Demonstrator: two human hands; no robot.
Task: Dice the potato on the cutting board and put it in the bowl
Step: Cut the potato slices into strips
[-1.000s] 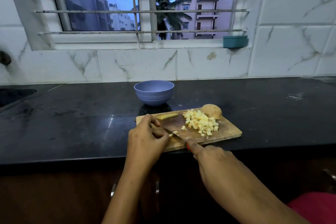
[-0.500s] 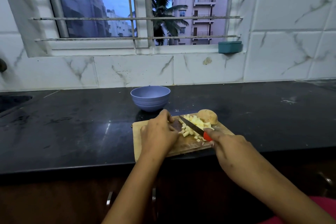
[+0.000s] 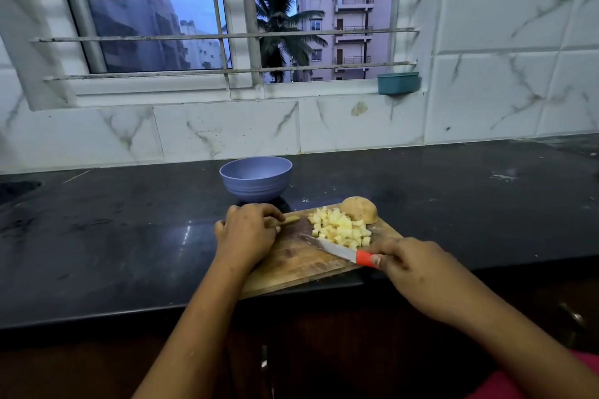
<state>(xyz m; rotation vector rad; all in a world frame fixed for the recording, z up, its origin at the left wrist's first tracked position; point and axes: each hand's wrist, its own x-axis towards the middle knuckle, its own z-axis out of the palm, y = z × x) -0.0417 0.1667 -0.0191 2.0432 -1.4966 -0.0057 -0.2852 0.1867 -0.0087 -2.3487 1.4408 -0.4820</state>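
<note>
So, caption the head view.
Right hand holds red-handled knife beside diced potato on wooden board; left hand holds potato strips.

Open counter (image 3: 453, 204) right of bowl (image 3: 256, 186)

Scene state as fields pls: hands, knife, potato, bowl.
left hand: holds potato strips on cutting board
right hand: grips knife by red handle, blade at near edge of pile
diced potato: pile mid-board
potato half: uncut, behind pile
bowl: on counter behind board, no potato visible inside
</note>
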